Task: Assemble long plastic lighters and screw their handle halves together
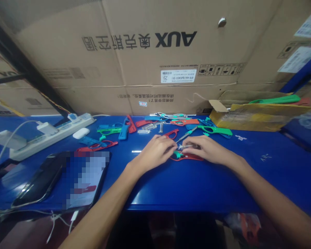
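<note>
My left hand has its fingers bent in a pinch above a red lighter casing half; whatever is in them is hidden. Between the thumb and fingers of my right hand is a small clear lighter fuel tank, its whitish end pointing at my left fingertips. The casing half lies on the blue table right under both hands, with a teal part at its left end. Just behind my fingers are a screwdriver with a grey-teal handle and another red casing piece.
Red, blue and green casing pieces and several clear tanks lie at the back. A yellow-taped carton stands back right. On the left are a power strip, a tablet, a black phone-like object and cables.
</note>
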`<act>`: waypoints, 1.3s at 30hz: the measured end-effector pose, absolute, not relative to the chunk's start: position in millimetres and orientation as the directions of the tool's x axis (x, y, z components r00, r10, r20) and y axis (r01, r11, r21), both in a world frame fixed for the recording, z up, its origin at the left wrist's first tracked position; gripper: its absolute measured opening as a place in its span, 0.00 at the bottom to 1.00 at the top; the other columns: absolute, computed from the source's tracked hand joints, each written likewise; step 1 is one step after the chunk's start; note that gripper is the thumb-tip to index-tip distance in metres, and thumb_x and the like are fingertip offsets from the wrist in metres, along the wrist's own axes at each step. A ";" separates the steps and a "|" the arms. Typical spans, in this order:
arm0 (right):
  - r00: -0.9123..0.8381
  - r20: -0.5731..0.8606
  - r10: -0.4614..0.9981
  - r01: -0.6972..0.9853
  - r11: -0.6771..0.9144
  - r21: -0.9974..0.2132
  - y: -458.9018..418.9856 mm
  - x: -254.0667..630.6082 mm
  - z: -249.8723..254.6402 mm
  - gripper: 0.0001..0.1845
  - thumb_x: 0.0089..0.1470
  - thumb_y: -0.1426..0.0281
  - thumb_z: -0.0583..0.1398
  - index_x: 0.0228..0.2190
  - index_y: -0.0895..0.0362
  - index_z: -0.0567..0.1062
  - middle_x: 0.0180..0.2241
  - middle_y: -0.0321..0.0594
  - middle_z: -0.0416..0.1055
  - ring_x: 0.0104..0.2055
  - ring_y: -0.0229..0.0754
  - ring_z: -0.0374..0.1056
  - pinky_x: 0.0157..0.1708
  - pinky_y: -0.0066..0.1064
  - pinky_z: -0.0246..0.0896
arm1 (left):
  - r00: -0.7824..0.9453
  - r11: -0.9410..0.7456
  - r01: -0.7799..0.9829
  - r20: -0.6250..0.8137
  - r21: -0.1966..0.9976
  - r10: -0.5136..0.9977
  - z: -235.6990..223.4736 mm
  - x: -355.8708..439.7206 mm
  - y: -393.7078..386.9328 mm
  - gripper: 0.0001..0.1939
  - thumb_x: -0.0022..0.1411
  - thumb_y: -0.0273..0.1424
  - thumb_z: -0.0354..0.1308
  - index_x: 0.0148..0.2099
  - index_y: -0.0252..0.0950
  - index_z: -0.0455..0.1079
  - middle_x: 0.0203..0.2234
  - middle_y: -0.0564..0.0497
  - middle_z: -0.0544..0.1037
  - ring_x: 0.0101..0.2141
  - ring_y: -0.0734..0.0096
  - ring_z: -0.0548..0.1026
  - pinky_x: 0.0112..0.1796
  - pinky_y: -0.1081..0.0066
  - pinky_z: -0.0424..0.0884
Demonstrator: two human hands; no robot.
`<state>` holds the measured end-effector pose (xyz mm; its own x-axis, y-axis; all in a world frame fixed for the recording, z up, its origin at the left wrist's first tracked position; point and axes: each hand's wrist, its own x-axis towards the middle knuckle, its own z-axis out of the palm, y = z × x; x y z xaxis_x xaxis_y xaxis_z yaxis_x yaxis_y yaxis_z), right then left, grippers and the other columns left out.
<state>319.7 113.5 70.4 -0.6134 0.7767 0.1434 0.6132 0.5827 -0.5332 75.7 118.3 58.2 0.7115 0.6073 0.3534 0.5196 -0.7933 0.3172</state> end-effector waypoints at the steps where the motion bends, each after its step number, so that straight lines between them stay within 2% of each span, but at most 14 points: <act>1: -0.614 0.143 0.776 0.613 0.583 -0.533 113.2 319.6 70.3 0.14 0.64 0.56 0.58 0.38 0.53 0.75 0.34 0.37 0.77 0.33 0.39 0.69 0.34 0.29 0.58 | 0.711 -0.793 0.520 0.353 0.317 0.608 57.9 75.8 118.2 0.11 0.74 0.31 0.50 0.47 0.36 0.74 0.38 0.52 0.81 0.42 0.66 0.75 0.48 0.64 0.64; 8: -0.614 0.117 0.781 0.625 0.571 -0.533 112.1 318.5 71.5 0.15 0.64 0.55 0.58 0.38 0.53 0.75 0.27 0.33 0.73 0.28 0.37 0.65 0.31 0.28 0.55 | 0.712 -0.793 0.523 0.350 0.313 0.608 57.5 76.6 118.0 0.11 0.74 0.31 0.50 0.46 0.36 0.74 0.37 0.51 0.81 0.40 0.67 0.76 0.48 0.64 0.64; 17: -0.618 0.090 0.781 0.636 0.565 -0.526 111.2 317.7 69.7 0.15 0.64 0.55 0.58 0.37 0.54 0.75 0.25 0.32 0.70 0.26 0.36 0.64 0.29 0.27 0.52 | 0.718 -0.787 0.531 0.328 0.313 0.614 61.4 76.6 117.6 0.11 0.73 0.31 0.51 0.44 0.36 0.74 0.36 0.50 0.80 0.38 0.67 0.75 0.43 0.66 0.65; 29: -0.612 0.092 0.786 0.652 0.567 -0.504 109.8 316.3 68.8 0.16 0.64 0.54 0.58 0.37 0.54 0.74 0.27 0.34 0.72 0.28 0.38 0.66 0.30 0.28 0.53 | 0.728 -0.794 0.528 0.321 0.301 0.606 60.2 74.5 117.8 0.10 0.73 0.32 0.51 0.45 0.36 0.73 0.38 0.49 0.79 0.40 0.66 0.75 0.43 0.66 0.65; 39: -0.611 0.095 0.786 0.657 0.570 -0.493 109.3 313.7 68.6 0.15 0.64 0.55 0.57 0.37 0.54 0.73 0.28 0.35 0.72 0.29 0.39 0.67 0.31 0.28 0.55 | 0.747 -0.807 0.502 0.315 0.310 0.586 60.0 73.3 118.5 0.10 0.74 0.31 0.51 0.46 0.34 0.73 0.38 0.48 0.79 0.38 0.67 0.74 0.41 0.67 0.68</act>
